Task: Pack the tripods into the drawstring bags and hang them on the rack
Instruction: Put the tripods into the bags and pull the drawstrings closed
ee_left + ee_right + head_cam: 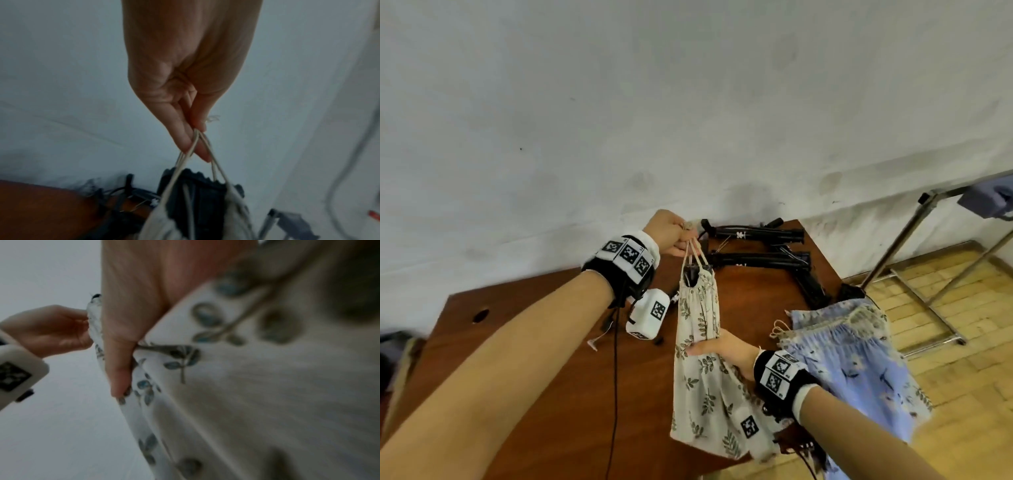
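Observation:
A cream leaf-print drawstring bag (700, 377) hangs above the brown table (544, 359), with a black tripod's top (691, 274) showing at its gathered mouth. My left hand (674, 236) pinches the bag's cords (197, 146) and holds them up. My right hand (719, 347) grips the bag's middle (185, 369) from the side, thumb pressed on the cloth. Several folded black tripods (756, 246) lie on the table's far end. Blue floral bags (852, 359) hang over the table's right edge.
A metal rack (914, 240) stands on the tiled floor at the right, with a grey-blue bag (986, 198) hanging on it. A white wall runs behind the table. The table has a cable hole (481, 315) at its left.

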### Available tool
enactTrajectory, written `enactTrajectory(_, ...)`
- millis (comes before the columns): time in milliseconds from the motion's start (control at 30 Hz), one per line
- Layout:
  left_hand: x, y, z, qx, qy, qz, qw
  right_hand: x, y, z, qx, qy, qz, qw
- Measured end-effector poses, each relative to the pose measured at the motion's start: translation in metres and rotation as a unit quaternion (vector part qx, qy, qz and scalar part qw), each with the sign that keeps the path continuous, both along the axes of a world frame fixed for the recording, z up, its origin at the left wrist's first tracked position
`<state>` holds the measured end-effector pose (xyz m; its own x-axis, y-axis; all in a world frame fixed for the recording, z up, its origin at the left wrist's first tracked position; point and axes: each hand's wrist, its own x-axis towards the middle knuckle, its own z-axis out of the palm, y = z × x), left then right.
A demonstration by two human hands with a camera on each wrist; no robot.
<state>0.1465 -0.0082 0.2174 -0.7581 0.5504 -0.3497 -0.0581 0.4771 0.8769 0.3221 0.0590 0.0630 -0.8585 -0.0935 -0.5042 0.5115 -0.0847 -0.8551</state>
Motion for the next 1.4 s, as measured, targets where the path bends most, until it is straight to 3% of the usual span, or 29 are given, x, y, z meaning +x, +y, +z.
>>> enactTrajectory(167,-0.026,-0.012,-0.069,-0.086,0.098,-0.046,0.99,0.004,-0.025,-0.045,-0.007,-0.105,-0.033,0.994)
enactTrajectory(267,-0.028,0.008,-0.098,-0.106,0.074,-0.128,0.983,0.006,-0.025,-0.059,-0.026,-0.154,-0.083,0.984)
enactTrajectory(400,-0.038,0.034,-0.136,-0.173,0.105,-0.222,0.954,-0.003,-0.025,-0.085,-0.059,-0.213,-0.122,0.968)
enactTrajectory(500,-0.05,0.044,-0.166,-0.183,0.044,-0.273,0.944,-0.013,-0.028,-0.113,-0.005,-0.228,-0.119,0.966)
enactTrajectory(600,-0.063,0.049,-0.185,-0.191,0.015,-0.271,0.943,-0.019,-0.031,-0.139,0.08,-0.208,-0.085,0.971)
enactTrajectory(667,-0.07,0.049,-0.194,-0.225,-0.008,-0.284,0.932,-0.023,-0.032,-0.136,0.118,-0.208,-0.051,0.97)
enactTrajectory(767,-0.076,0.044,-0.206,-0.299,-0.001,-0.349,0.888,-0.027,-0.015,-0.118,0.183,-0.251,-0.001,0.95)
enactTrajectory(900,-0.081,0.038,-0.207,-0.329,0.007,-0.388,0.861,-0.014,0.046,-0.078,0.243,-0.189,-0.103,0.946)
enactTrajectory(967,-0.081,0.038,-0.201,-0.32,-0.014,-0.377,0.869,0.002,0.083,-0.058,0.276,-0.154,-0.191,0.929)
enactTrajectory(1033,-0.08,0.039,-0.196,-0.306,-0.018,-0.353,0.884,0.02,0.115,-0.041,0.345,-0.149,-0.222,0.9)
enactTrajectory(1133,-0.081,0.037,-0.189,-0.294,-0.021,-0.324,0.899,0.046,0.142,-0.04,0.457,-0.212,-0.077,0.86)
enactTrajectory(1233,-0.082,0.025,-0.186,-0.288,-0.055,-0.296,0.909,0.059,0.146,-0.057,0.543,-0.283,0.093,0.785)
enactTrajectory(1300,-0.084,0.015,-0.184,-0.286,-0.047,-0.292,0.911,0.06,0.147,-0.064,0.585,-0.277,0.116,0.753)
enactTrajectory(1400,-0.086,0.003,-0.175,-0.285,-0.038,-0.278,0.916,0.052,0.151,-0.055,0.585,-0.246,0.09,0.767)
